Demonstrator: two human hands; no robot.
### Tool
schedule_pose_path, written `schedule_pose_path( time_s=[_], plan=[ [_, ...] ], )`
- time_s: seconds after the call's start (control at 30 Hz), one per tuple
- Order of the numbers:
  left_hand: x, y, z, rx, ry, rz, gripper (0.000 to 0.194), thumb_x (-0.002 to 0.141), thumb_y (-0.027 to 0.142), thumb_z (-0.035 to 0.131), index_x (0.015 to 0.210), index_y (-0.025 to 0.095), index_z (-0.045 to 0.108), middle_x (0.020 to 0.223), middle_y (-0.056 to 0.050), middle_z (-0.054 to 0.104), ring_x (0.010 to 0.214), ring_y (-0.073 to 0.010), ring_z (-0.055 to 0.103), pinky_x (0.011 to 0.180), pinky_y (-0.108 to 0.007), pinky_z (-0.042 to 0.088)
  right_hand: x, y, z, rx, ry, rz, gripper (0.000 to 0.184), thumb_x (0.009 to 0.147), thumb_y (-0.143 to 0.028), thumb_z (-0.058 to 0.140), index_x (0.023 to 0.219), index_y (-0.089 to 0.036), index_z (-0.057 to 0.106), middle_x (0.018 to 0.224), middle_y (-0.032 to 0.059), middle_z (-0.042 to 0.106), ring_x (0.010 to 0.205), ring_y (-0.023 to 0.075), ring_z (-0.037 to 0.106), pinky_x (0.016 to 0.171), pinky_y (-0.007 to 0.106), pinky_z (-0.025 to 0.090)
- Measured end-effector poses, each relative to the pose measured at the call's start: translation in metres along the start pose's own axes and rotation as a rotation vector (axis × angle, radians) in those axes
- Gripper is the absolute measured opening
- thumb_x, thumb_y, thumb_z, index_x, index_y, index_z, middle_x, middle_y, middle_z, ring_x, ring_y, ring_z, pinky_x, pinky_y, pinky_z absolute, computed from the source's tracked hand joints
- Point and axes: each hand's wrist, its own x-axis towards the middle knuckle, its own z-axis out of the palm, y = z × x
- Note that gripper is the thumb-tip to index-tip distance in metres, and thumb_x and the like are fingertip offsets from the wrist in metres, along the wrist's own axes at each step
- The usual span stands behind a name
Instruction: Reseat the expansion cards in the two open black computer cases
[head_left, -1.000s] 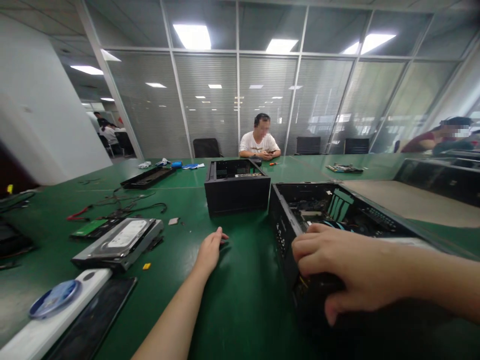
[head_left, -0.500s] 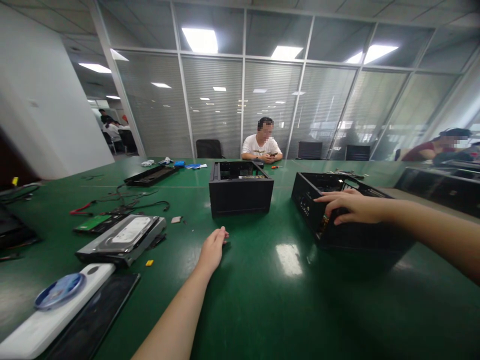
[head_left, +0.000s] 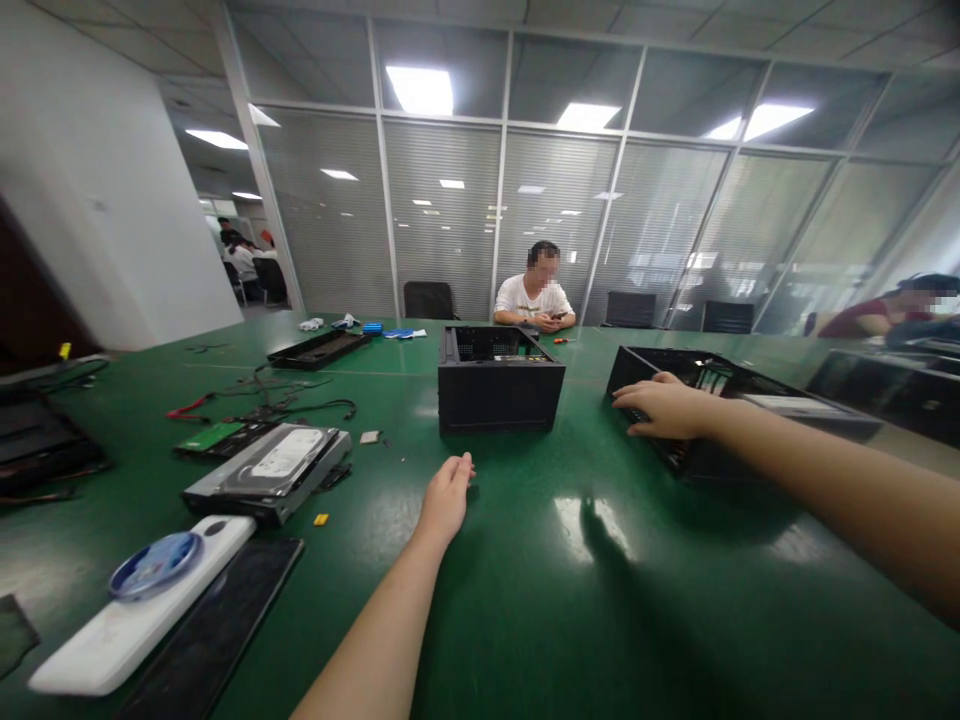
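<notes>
Beside me on the right is an open black computer case (head_left: pixel 757 450), its inside partly visible. My right hand (head_left: pixel 664 405) lies over its near left end, fingers bent around the panel and its edge; the hand hides part of that end. My left hand (head_left: pixel 448 495) rests on the green table (head_left: pixel 525 600) with its fingers loosely curled together, and I see nothing in it. Just beyond the left hand stands a second black computer case (head_left: pixel 501 398), open at the top and not touched by either hand.
To the left lie a hard drive (head_left: pixel 281 460), a green circuit board (head_left: pixel 210 438), cables (head_left: pixel 285 408), a white power bank-like slab (head_left: pixel 142 620) with a round blue-rimmed disc, and a dark flat panel (head_left: pixel 217 620). A black tray (head_left: pixel 319 348) is farther back. A person (head_left: pixel 534 300) sits opposite.
The right-hand computer case has turned and shifted slightly away, with my right hand moving along its left end. My left hand keeps its place on the table. The view has swung a little left.
</notes>
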Motion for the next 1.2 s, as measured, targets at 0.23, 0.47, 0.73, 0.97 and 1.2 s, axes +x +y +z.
schedule_pose_path(
  time_s=[0.23,0.47,0.73,0.97,1.2],
  plan=[
    [-0.001,0.002,-0.001,0.001,-0.006,0.001,0.048,0.086,0.061,0.036,0.084,0.02,0.062,0.086,-0.004,0.067,0.084,-0.0195,0.061,0.077,-0.03,0.044,0.108,-0.084,-0.043,0.02,0.269,0.059,0.067,0.081,-0.058,0.051,0.135,-0.02,0.041,0.132,0.0157,0.051,0.118,0.0321,0.05,0.095,0.05,0.035],
    [-0.004,0.006,-0.004,0.026,-0.018,-0.006,0.047,0.087,0.061,0.036,0.085,0.021,0.061,0.087,-0.003,0.066,0.085,-0.0198,0.061,0.078,-0.032,0.042,0.173,-0.104,-0.037,0.13,0.221,0.191,0.075,0.076,-0.069,0.052,0.13,-0.016,0.044,0.125,0.018,0.051,0.111,0.033,0.051,0.091,0.044,0.042],
    [-0.001,0.004,-0.006,-0.085,0.096,-0.005,0.043,0.087,0.058,0.039,0.084,0.021,0.06,0.085,-0.002,0.065,0.078,-0.0174,0.06,0.074,-0.029,0.043,0.168,-0.11,-0.036,0.032,0.25,0.254,0.066,0.081,-0.069,0.044,0.119,-0.016,0.05,0.117,0.0188,0.052,0.11,0.0353,0.049,0.09,0.05,0.038],
    [-0.001,0.005,-0.021,-0.015,0.539,0.138,0.027,0.089,0.043,0.044,0.079,0.021,0.057,0.08,0.0,0.062,0.082,-0.0165,0.057,0.078,-0.028,0.041,0.106,-0.122,-0.043,-0.044,0.336,0.181,0.059,0.086,-0.067,0.037,0.112,-0.016,0.054,0.104,0.0153,0.058,0.102,0.031,0.052,0.089,0.046,0.033],
    [-0.009,0.018,-0.025,0.004,0.524,0.171,0.033,0.091,0.042,0.039,0.07,0.021,0.054,0.071,0.001,0.056,0.075,-0.0155,0.054,0.071,-0.026,0.039,-0.014,-0.146,-0.059,0.027,0.375,0.063,0.051,0.086,-0.062,0.042,0.109,-0.019,0.057,0.1,0.0128,0.06,0.094,0.0267,0.054,0.086,0.044,0.035]
  ],
)
